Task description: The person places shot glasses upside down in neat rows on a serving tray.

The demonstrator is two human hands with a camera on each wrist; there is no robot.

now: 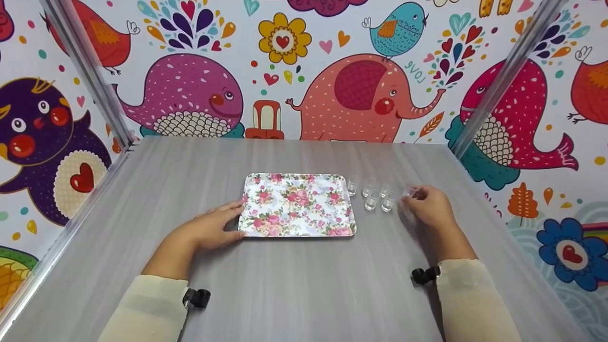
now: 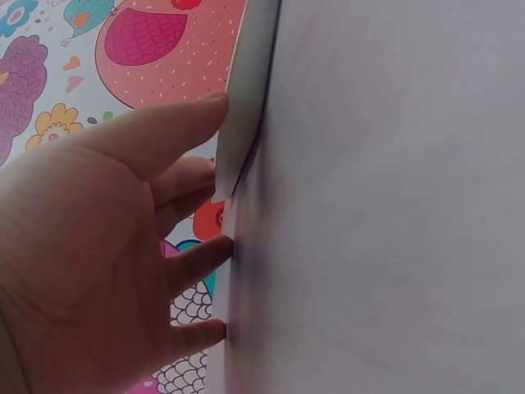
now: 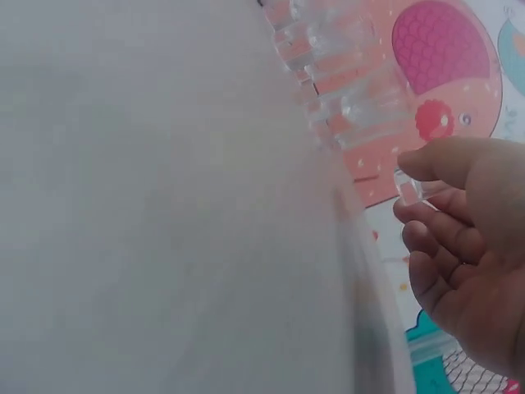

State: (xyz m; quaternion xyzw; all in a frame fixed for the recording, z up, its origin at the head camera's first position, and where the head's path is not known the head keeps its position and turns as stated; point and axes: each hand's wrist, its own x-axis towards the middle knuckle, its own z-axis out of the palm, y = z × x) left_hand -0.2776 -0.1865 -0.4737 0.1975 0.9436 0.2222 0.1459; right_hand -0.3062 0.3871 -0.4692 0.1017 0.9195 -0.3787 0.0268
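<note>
A white tray with pink roses lies flat on the table. At its left edge rests my left hand, fingers spread, thumb by the near corner. The left wrist view has the thumb and fingertips of the left hand against the tray's side. My right hand pinches a small clear shot glass between thumb and fingers. In the right wrist view the glass shows its thick base, lifted off the table. Several matching shot glasses stand upright between the tray and the right hand.
The grey wood-grain table reaches back to a wall with cartoon animals. Metal posts stand at both back corners. Each sleeve carries a small black camera at the wrist.
</note>
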